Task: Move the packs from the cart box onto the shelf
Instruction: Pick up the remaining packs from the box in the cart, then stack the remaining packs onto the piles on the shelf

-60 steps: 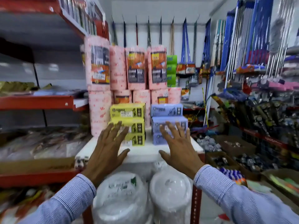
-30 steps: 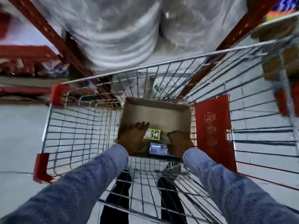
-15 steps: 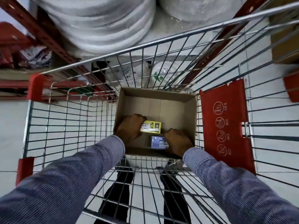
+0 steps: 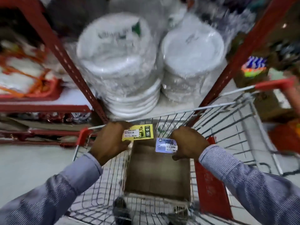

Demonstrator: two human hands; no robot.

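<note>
While raised above the open cardboard box [image 4: 155, 174] in the wire cart [image 4: 100, 189], left hand [image 4: 110, 141] closed around a yellow pack [image 4: 139, 132], fingers wrapped over its left end, labelled face jutting out to the right. Right hand [image 4: 189, 143] clamped on a blue pack [image 4: 165, 145], gripping its right end, white price label turned up and protruding leftward. Both packs held clear of the box, just apart from each other, level with the cart's front rim. Beyond, two wrapped stacks of white plates [image 4: 118, 65] sitting between red shelf uprights [image 4: 65, 62]. Striped sleeves [image 4: 243, 179] framing the scene, much of it blurred.
</note>
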